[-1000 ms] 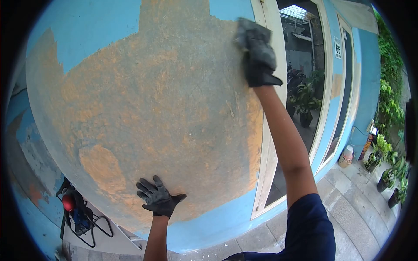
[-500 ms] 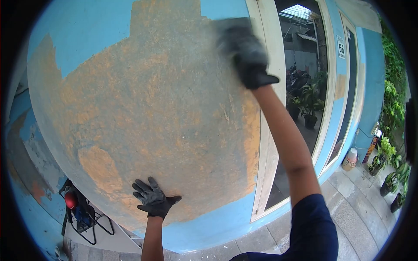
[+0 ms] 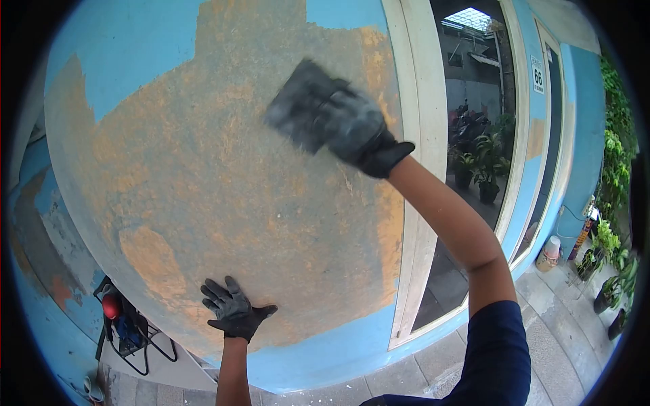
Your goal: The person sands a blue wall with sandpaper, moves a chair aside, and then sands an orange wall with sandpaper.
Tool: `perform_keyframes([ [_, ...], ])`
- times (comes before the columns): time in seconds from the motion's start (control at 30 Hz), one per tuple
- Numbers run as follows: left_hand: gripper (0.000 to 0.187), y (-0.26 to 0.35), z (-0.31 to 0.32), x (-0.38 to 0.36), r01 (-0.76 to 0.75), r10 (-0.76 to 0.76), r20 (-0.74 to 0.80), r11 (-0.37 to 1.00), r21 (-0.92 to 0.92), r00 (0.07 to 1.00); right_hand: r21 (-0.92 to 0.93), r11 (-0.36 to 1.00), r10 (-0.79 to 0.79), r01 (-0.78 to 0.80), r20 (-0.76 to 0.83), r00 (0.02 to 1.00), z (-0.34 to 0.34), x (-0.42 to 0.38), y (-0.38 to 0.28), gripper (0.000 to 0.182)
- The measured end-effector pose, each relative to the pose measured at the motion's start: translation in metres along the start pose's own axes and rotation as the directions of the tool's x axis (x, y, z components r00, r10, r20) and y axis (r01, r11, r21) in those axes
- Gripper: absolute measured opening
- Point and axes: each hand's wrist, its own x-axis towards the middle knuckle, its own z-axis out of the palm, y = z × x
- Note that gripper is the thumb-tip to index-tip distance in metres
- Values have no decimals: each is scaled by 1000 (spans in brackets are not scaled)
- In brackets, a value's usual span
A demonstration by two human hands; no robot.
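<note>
My left hand (image 3: 234, 309), in a black and grey glove, lies with spread fingers against the lower part of the wall (image 3: 223, 176). The wall shows bare grey and orange patches with light blue paint around them. Higher up, my right hand (image 3: 355, 128), gloved too and slightly blurred, is wrapped over a dark sheet (image 3: 298, 105), which lies against the bare surface. What the sheet is made of cannot be made out.
A white window frame (image 3: 423, 135) with dark glass (image 3: 477, 101) stands right of the bare patch. Potted plants (image 3: 599, 250) and a bucket (image 3: 549, 254) are at the far right. A black-framed object with a red part (image 3: 112, 306) stands lower left.
My right hand has moved left and slightly down across the wall, away from the window frame, with the dark sheet. My left hand stays at the same part of the wall.
</note>
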Motion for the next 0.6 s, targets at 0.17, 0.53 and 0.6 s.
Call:
perform_keyframes([
  [0.17, 154, -2, 11, 3, -10, 10, -30, 1000, -6, 1000, 70, 969, 238, -238, 1, 971, -27, 1, 20, 24],
  [0.53, 151, 5, -6, -2, 0, -1, -25, 1000, -12, 1000, -52, 991, -129, 123, -119, 984, 0, 5, -23, 41],
  [0.6, 151, 6, -10, -3, 19, -19, 17, 1000, -8, 1000, -140, 985, -103, 103, 12, 995, -11, 9, -5, 37],
])
